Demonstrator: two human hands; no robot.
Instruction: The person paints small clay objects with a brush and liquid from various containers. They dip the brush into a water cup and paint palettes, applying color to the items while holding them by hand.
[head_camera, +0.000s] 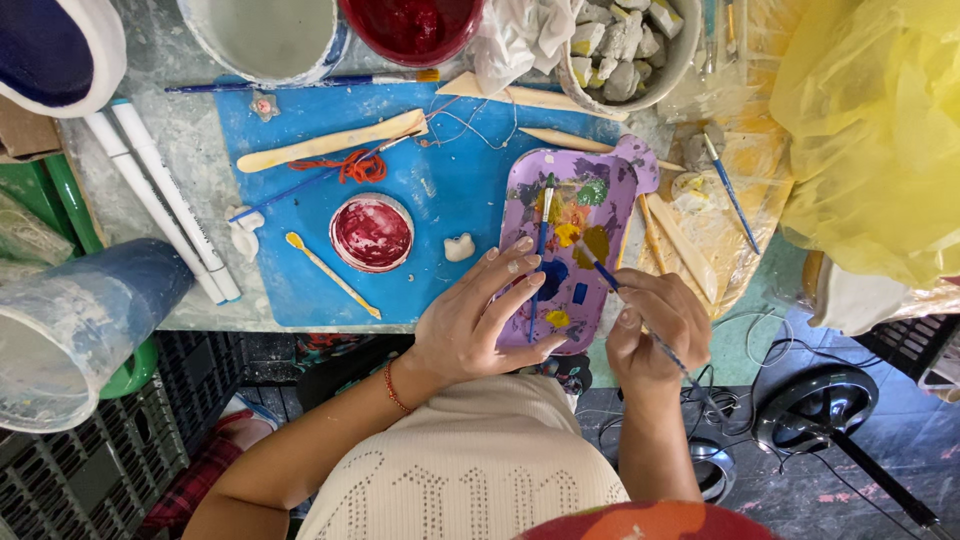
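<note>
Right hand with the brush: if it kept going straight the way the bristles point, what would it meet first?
The right hand aims its paintbrush up-left onto the purple palette; first contact looks like the yellow paint blob, though depth is uncertain.

The person wears a cream knitted top (470, 470) with rows of small openwork holes that form upright patterns across the chest. It leaves both arms bare from the shoulder down. A thin red-orange beaded bracelet (395, 387) circles the wrist of the left hand (480, 320). The right hand (655, 325) has no ring or band. The fingernails are short and unpainted, some smudged with pale paint.
</note>
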